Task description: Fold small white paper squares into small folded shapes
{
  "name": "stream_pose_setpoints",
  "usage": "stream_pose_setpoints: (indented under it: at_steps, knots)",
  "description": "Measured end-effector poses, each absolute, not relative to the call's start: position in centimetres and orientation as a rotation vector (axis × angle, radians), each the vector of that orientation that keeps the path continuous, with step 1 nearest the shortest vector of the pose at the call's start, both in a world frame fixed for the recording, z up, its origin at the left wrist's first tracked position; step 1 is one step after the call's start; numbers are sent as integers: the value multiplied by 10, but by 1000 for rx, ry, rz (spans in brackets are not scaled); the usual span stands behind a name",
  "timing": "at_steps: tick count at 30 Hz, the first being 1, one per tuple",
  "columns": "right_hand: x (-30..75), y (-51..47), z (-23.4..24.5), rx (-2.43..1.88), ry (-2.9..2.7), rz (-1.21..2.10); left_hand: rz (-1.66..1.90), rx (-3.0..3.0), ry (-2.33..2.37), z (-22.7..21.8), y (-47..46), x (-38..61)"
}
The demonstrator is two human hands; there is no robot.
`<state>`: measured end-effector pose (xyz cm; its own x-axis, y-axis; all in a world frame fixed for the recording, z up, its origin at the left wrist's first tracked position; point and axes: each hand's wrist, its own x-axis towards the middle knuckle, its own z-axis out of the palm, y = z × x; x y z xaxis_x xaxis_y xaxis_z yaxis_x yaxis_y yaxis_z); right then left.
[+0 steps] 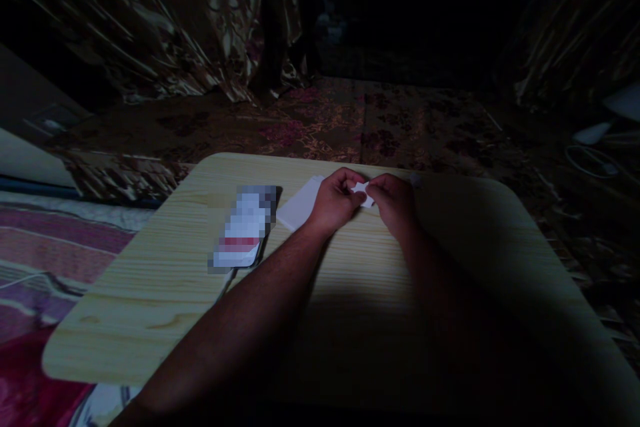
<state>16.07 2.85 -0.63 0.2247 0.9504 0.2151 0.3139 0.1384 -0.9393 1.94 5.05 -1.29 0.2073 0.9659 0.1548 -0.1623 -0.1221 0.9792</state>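
Observation:
Between my two hands is a small white piece of paper (363, 194), held just above the wooden table. My left hand (337, 200) pinches its left side with thumb and fingers. On the other side, my right hand (397, 203) grips the paper's right edge, its fingers closed. Partly behind my left hand lies a flat stack of white paper (301, 203). Left of that, a phone (244, 227) with a lit, blurred screen rests on the table, a white cable running from its lower end.
The light wood table (145, 287) has rounded corners. Beyond it is a patterned cloth surface (320, 120) below draped curtains (200, 20). A striped bedspread (65, 247) lies at the left. At the far right are a white object and a cable (590, 160).

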Motion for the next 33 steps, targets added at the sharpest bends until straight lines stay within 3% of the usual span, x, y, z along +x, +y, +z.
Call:
stream_pose_setpoints:
  at_steps: [33]
  knots:
    - [161,29,-6,-1413,-1286,782,1247,1257,869,-16,53,20]
